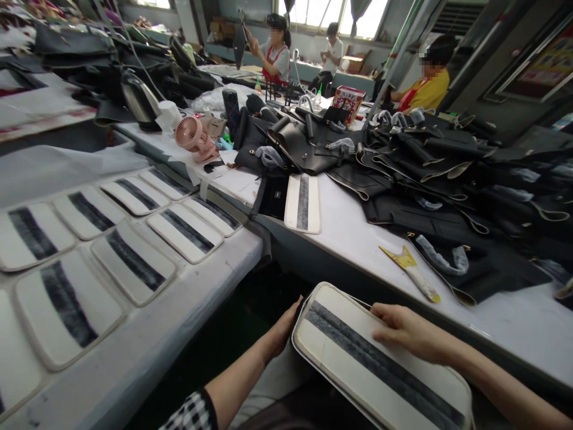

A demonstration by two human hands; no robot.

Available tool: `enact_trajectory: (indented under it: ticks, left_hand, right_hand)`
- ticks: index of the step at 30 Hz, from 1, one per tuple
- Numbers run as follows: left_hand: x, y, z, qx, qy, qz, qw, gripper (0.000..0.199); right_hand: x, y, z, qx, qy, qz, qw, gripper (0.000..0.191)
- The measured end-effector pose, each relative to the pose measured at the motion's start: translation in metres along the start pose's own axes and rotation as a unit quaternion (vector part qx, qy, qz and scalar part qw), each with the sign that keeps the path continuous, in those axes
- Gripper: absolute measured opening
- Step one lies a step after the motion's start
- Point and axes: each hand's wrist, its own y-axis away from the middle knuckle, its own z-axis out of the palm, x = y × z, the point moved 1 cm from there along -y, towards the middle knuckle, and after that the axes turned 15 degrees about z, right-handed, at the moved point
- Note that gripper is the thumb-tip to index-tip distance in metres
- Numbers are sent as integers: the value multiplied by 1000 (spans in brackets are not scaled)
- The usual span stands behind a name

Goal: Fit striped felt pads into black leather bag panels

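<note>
In front of me, above my lap, is a cream rectangular bag panel [340, 352] with rounded corners and a dark grey stripe along its length. It seems to lie on one or more further layers, whose edges show along its sides. My left hand [286, 325] grips it at the left end, fingers hidden behind the edge. At the far long edge my right hand [400, 328] is closed on the panel, thumb on top and the other fingers partly out of sight. A similar panel [293, 206] lies at the worktable's edge, beside a black piece.
Several striped panels [134, 263] are laid out on the left table [210, 298]. Black leather bag pieces [421, 161] pile up on the right table [349, 239], near a yellow-and-white tool [412, 269]. A pink fan [194, 137] and a kettle [139, 98] stand behind. Several people work farther back.
</note>
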Motion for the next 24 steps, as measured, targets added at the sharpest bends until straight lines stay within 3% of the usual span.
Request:
enact_trajectory:
  ticks: [2, 4, 6, 8, 10, 13, 18, 24]
  left_hand:
    - [0, -1, 1, 1, 3, 4, 1000, 66]
    - [1, -1, 1, 1, 7, 7, 1000, 66]
    - [2, -1, 2, -3, 12, 9, 1000, 65]
    - [2, -1, 3, -7, 16, 9, 1000, 64]
    - [2, 0, 5, -13, 19, 11, 1000, 63]
    - [0, 0, 6, -46, 35, -3, 998, 65]
    - [-2, -2, 6, -111, 71, -40, 990, 69]
    - [0, -7, 8, -101, 85, -32, 991, 69]
  right_hand:
    - [9, 2, 13, 154, 85, -25, 984, 26]
    - [16, 9, 29, 276, 134, -76, 949, 37]
    - [17, 17, 45, 366, 160, -155, 903, 48]
    - [9, 22, 60, 418, 165, -217, 867, 58]
    - [-3, 21, 75, 436, 173, -245, 848, 68]
    - [-17, 8, 98, 415, 258, -270, 830, 76]
    - [-13, -12, 112, 391, 383, -292, 784, 75]
    - [-23, -17, 104, 416, 331, -263, 805, 46]
